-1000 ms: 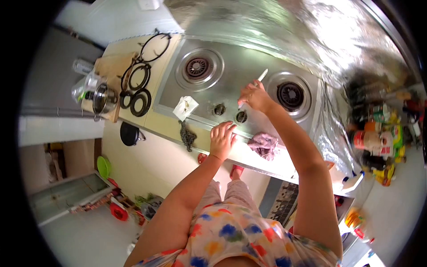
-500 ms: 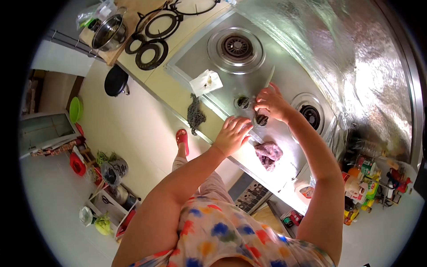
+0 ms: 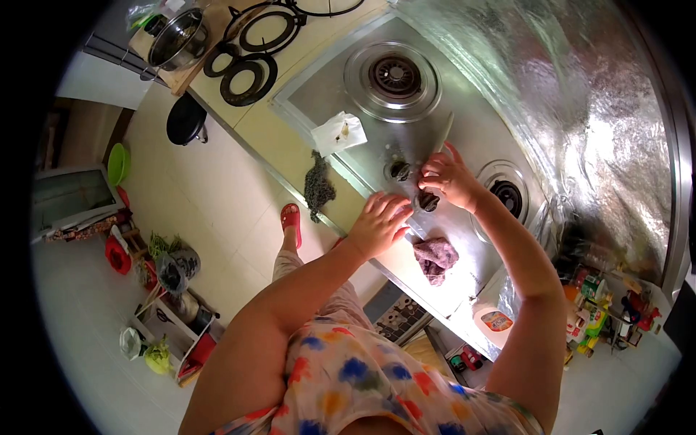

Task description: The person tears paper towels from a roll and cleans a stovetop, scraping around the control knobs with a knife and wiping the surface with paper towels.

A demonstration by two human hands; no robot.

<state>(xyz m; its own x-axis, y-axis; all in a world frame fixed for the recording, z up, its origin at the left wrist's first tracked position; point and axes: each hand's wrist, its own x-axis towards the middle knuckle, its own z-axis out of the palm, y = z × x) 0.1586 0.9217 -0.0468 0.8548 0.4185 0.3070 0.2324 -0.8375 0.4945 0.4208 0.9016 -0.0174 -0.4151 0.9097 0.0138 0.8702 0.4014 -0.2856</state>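
My right hand [image 3: 448, 176] is closed around a pale, thin-bladed tool [image 3: 446, 132], whose tip points away over the steel stove top [image 3: 312, 88]. Just beside its fingers are two dark knobs, one [image 3: 399, 171] to the left and another [image 3: 428, 201] below. My left hand [image 3: 379, 224] rests at the stove's front edge, fingers spread, holding nothing. A purple-brown cloth [image 3: 436, 259] lies to the right of it. To its left are a stained white tissue [image 3: 339, 134] and a dark mesh scourer [image 3: 317, 187].
Two bare burners, left [image 3: 394, 75] and right [image 3: 506, 196], flank the knobs. Black pan supports [image 3: 249, 79] and a metal pot [image 3: 177, 40] stand at the upper left. A white bottle [image 3: 493, 321] is near my right forearm. A black stool [image 3: 186, 119] stands on the floor.
The view has swung, so the stove appears turned and closer. My right hand has come back nearer the knobs with the tool. My left hand stays at the front edge.
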